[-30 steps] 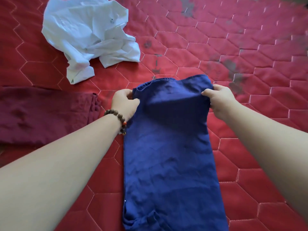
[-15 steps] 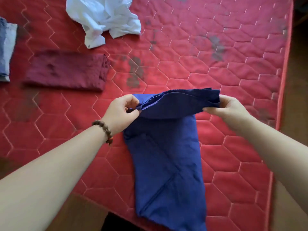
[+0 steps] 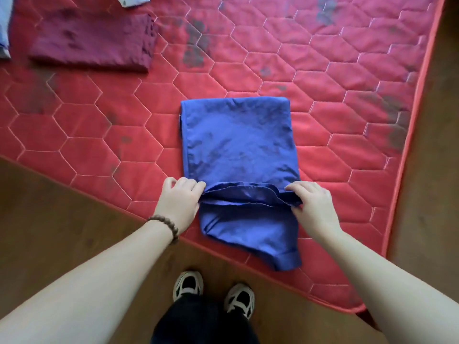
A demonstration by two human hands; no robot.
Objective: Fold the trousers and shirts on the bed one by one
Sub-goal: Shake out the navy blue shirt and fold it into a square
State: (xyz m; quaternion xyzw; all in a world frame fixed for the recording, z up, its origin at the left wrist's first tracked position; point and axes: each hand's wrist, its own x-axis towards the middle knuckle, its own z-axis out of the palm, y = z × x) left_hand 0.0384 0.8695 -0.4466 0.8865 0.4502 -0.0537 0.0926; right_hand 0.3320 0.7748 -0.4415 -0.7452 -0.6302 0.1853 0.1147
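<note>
Blue trousers (image 3: 238, 145) folded on red mattress (image 3: 335, 70), both hands (image 3: 180, 203) (image 3: 314, 207) pinching waistband

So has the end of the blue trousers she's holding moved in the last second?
Yes. Both hands, left and right, brought that end of the blue trousers from the far side toward the bed's near edge, folding them over.

Both bare forearms reach forward and converge toward the middle. The left hand (image 3: 180, 203), a bead bracelet (image 3: 166, 225) on its wrist, lies knuckles up, its grip a pinch between thumb and curled fingers at the left end of a folded cloth edge. The right hand (image 3: 311, 207) mirrors it, fingers curled over the right end.
</note>
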